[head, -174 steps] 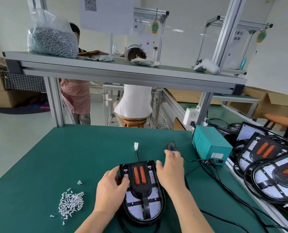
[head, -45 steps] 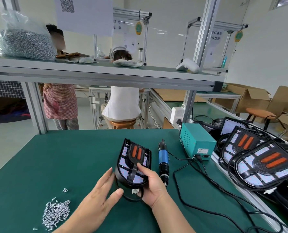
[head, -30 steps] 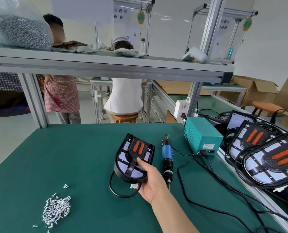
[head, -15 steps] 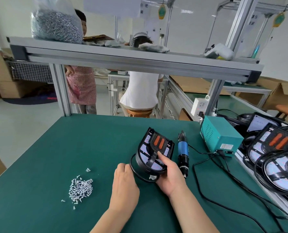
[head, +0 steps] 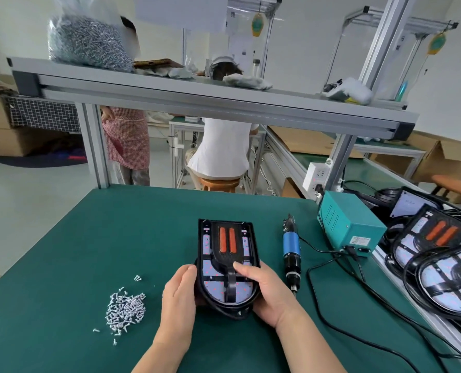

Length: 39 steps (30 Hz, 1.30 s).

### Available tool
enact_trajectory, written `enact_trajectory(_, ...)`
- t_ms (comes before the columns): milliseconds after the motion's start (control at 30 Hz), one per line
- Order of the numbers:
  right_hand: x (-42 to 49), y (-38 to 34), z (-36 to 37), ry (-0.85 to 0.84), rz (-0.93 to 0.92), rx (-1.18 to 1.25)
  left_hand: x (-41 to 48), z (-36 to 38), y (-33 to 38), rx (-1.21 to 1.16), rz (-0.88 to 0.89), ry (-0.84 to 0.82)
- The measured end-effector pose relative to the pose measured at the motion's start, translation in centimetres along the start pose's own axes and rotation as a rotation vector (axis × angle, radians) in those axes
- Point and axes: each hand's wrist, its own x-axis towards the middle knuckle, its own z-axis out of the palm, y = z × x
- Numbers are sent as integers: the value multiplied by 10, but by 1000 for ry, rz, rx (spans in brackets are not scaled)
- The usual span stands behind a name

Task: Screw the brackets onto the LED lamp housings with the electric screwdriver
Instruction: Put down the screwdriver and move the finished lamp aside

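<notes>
Centre, toward the near side of the green table mat: LED lamp housing, black and flat, squared at the far end and rounded at the near end. Shows a pale LED board dotted with red through its open frame. Carries on top a black bracket, broad at the far part with two orange strips side by side, narrowing to a stem that runs down toward the rounded end. Trails a black cord looped under the near end. Cannot be told whether resting on the mat or raised slightly off it.

Left hand: cups the lower left rim of the housing, fingers curled against and under the edge, fingertips hidden.

Right hand: grips the lower right rim, thumb laid across the top just beside the bracket stem, remaining fingers tucked beneath and out of sight.

Right of the housing, apart from it: electric screwdriver, blue and black, lying on the mat with its bit pointing toward the wearer, touched by neither hand. Joined by a black cable to a teal power supply box farther right.

Left of the left hand: loose pile of small silver screws on the mat, with a few strays around it.

Far right: further lamp housings, overlapping along the table edge, with the same orange strips.

Above: aluminium shelf bearing a clear bag of screws.
</notes>
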Motion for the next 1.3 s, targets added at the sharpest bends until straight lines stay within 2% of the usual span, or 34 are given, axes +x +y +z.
enact_trajectory(100,-2,-1,1,23,14,79,2,1,-3,64,-5,-43)
enact_trajectory(200,-2,0,0,-2,40,155,0,3,-3,108,69,-98)
enact_trajectory(433,-5,2,8,-66,100,146,2,-1,-7,250,189,-35)
enact_trajectory(567,-4,4,11,-44,67,144,1,2,-7,384,299,-32)
enact_trajectory(767,-7,4,24,34,-6,82,10,-2,-16,548,311,16)
enact_trajectory(867,-9,-10,18,115,-143,89,17,1,-23,637,326,32)
enact_trajectory(967,-25,-47,0,190,-319,159,15,6,-20,594,409,56)
enact_trajectory(1033,-46,-74,-18,279,-449,93,15,9,-25,555,473,41)
enact_trajectory(1133,-76,-102,-54,529,-607,-45,17,9,-30,549,523,-10)
enact_trajectory(1300,-122,-124,-112,914,-746,-62,28,2,-33,610,631,-62)
